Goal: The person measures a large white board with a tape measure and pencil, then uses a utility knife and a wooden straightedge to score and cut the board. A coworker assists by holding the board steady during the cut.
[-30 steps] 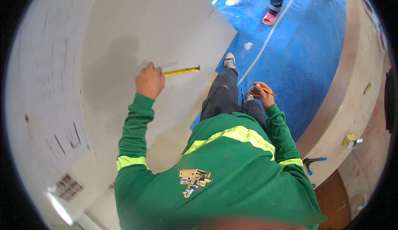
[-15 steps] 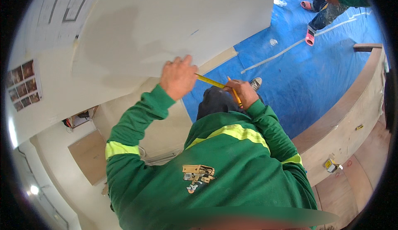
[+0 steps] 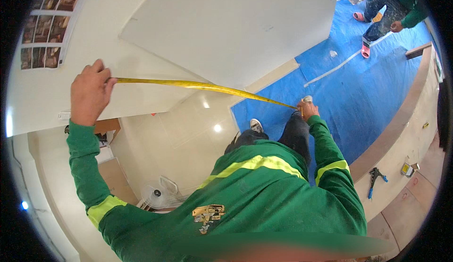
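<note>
The left hand (image 3: 89, 92) pinches one end of a yellow tape measure (image 3: 203, 87) against the white wall (image 3: 56, 97); the right hand (image 3: 307, 109) grips its other end low, near the blue floor sheet (image 3: 368, 97). Photo sheets (image 3: 47, 26) hang upper left.

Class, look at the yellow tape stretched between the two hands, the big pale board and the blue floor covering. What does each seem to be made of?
Tape: probably thin painted metal; it spans unsupported between the left hand and the right hand in a slight bow.
Board: likely plasterboard; flat, matte, off-white.
Floor covering: looks like plastic sheeting; smooth, bright blue, taped seams.
</note>
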The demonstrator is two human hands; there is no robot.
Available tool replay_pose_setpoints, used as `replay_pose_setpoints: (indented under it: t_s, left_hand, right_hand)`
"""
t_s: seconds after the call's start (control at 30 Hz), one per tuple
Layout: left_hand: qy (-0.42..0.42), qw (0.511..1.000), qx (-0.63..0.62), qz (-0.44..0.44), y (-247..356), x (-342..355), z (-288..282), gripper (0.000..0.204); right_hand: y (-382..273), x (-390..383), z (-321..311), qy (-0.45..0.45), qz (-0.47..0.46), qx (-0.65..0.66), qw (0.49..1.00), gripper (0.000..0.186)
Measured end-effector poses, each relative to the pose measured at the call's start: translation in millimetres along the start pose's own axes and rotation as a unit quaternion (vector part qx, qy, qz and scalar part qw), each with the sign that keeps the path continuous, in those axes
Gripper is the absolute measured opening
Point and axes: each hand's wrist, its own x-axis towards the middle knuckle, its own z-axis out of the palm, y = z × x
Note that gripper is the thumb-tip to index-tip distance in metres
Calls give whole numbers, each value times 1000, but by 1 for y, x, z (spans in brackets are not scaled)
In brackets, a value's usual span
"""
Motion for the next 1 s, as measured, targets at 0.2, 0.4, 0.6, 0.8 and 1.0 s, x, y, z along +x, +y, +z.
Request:
replay_pose_setpoints:
  t_s: [0.2, 0.4, 0.6, 0.8, 1.0]
  left_hand:
    - [24, 997, 47, 63, 47, 31, 51, 11]
    - [50, 993, 50, 90, 94, 60, 63, 6]
    - [14, 994, 81, 75, 57, 75, 48, 3]
    - [13, 989, 145, -2, -42, 75, -1, 10]
    - [65, 984, 140, 91, -78, 100, 59, 9]
  right_hand:
    - [-239, -1, -66, 138, -239, 227, 934, 44]
    - [-415, 13, -120, 107, -356, 234, 898, 29]
    - [-444, 51, -102, 97, -379, 212, 896, 20]
    - [-453, 119, -51, 63, -320, 97, 940, 20]
    - [-469, 179, -6, 79, -283, 102, 950, 23]
